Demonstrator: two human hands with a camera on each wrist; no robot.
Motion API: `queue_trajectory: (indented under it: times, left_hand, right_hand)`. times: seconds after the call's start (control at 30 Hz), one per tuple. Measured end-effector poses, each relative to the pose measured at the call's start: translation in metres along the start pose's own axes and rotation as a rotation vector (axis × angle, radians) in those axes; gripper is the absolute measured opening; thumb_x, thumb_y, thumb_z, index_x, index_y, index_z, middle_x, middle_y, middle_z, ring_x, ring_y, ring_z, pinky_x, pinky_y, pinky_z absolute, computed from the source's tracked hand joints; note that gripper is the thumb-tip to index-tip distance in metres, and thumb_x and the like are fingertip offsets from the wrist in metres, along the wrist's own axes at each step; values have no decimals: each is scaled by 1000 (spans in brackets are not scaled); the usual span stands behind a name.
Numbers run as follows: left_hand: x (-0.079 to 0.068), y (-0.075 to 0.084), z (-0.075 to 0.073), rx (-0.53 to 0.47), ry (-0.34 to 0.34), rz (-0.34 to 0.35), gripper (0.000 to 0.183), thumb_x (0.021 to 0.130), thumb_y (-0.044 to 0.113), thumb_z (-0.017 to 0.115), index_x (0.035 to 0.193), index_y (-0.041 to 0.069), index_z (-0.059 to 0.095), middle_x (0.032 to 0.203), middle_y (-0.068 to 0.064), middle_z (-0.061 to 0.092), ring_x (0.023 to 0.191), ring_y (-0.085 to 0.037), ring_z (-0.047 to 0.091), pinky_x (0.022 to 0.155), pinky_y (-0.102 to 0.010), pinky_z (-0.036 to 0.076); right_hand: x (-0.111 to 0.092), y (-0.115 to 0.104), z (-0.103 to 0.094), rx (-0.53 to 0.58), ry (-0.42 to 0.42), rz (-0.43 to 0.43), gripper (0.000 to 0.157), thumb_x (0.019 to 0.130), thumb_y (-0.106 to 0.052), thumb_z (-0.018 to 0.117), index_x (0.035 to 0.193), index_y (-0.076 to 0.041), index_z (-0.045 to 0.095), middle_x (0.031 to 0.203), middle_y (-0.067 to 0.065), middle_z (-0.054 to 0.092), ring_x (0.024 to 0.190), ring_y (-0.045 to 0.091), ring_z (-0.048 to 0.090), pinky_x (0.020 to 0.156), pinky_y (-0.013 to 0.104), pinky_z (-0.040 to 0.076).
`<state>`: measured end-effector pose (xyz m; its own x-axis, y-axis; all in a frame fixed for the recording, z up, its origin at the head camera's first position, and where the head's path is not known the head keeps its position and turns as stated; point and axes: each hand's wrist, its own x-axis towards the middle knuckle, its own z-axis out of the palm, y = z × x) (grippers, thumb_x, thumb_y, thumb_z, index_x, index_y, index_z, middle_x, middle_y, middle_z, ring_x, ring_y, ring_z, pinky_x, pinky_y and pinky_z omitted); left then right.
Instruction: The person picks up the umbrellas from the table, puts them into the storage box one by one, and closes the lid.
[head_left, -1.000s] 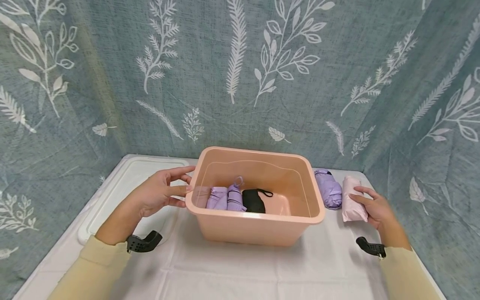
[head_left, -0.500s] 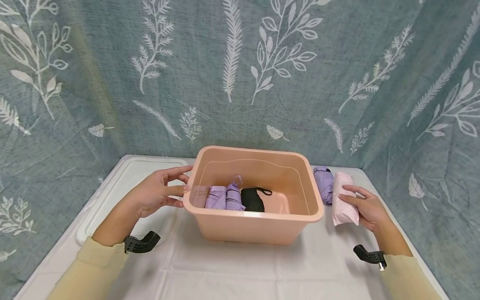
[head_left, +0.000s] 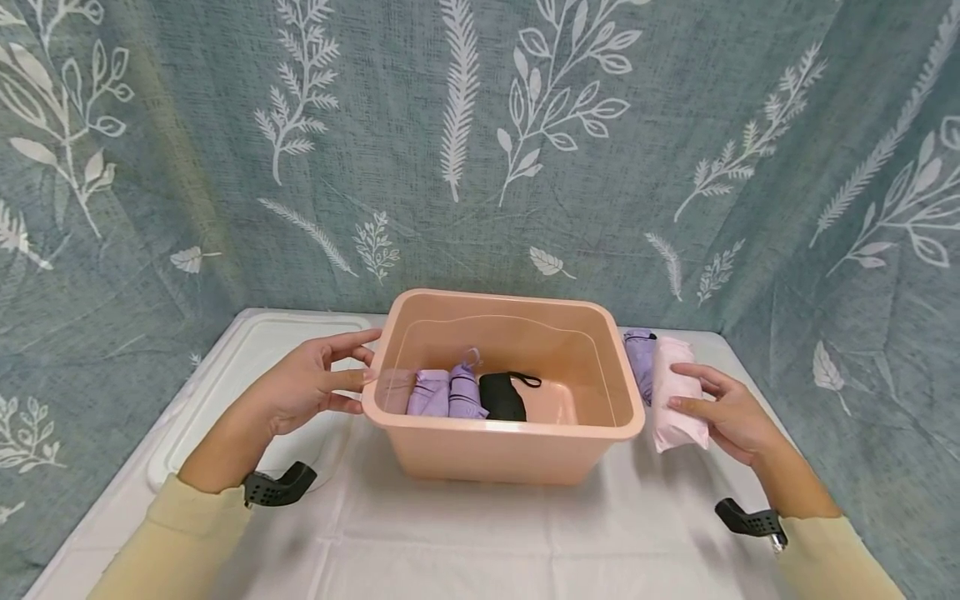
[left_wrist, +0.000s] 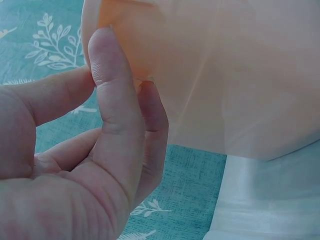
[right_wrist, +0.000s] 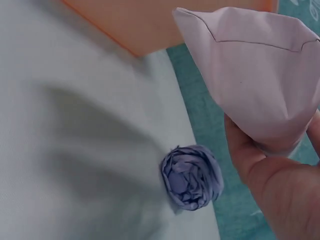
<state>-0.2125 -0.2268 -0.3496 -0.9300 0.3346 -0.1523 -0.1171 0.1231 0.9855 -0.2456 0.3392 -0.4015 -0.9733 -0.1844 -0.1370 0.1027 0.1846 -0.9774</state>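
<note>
The left hand (head_left: pixel 318 375) pinches the rim of the peach plastic bin (head_left: pixel 495 454) at its left end; the left wrist view shows the thumb and fingers (left_wrist: pixel 117 95) right at that rim. Inside the bin lie two folded lilac umbrellas (head_left: pixel 468 392) and a black folded umbrella (head_left: pixel 504 398) with a wrist loop. To the bin's right, the right hand (head_left: pixel 727 408) grips a pink folded umbrella (head_left: pixel 675 396) in its sleeve, raised above the table. Behind it, another lilac folded umbrella (head_left: pixel 640 362) lies on the table, partly hidden; its bunched end shows in the right wrist view.
A white lid (head_left: pixel 187 417) lies flat on the table (head_left: pixel 450 542) at the left, partly under the left forearm. A blue-green curtain (head_left: pixel 420 167) with white leaf prints hangs behind and along both sides, close to the back of the bin.
The right hand has lifted the pink umbrella off the table and carried it left toward the bin, so it now covers part of the lilac umbrella. The left hand stays on the rim.
</note>
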Motion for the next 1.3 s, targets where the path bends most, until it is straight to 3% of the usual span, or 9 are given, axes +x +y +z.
queue_trajectory:
  times: [0.27,0.63,1.03,1.3]
  left_hand:
    - [0,0,-1,2,-14,22,79,95,6,72,162,9,31,120,-4,54,89,-13,69,76,-34,65]
    - [1,-1,-1,-4,-17,33,79,95,6,72,162,7,30,119,-3,54,88,-13,70,74,-33,65]
    - [0,1,0,-5,-10,24,79,96,4,70,163,8,29,121,-5,52,86,-14,70,73,-33,65]
    - [0,1,0,-15,-14,22,79,96,5,70,163,8,28,120,-5,52,88,-15,70,73,-33,65]
  right_hand:
    - [-6,-12,5,61,-102,-89,43,97,1,66,133,-23,62,121,6,49,95,14,70,75,30,65]
    - [-10,-35,11,159,-138,-172,39,97,8,62,121,-22,71,117,2,56,91,16,71,70,30,65]
    - [-15,-67,11,187,-222,-193,46,102,6,52,138,-20,63,127,1,56,101,15,69,76,28,63]
    - [-13,-82,21,148,-181,-222,46,101,5,56,142,-17,59,136,2,48,105,14,69,78,28,64]
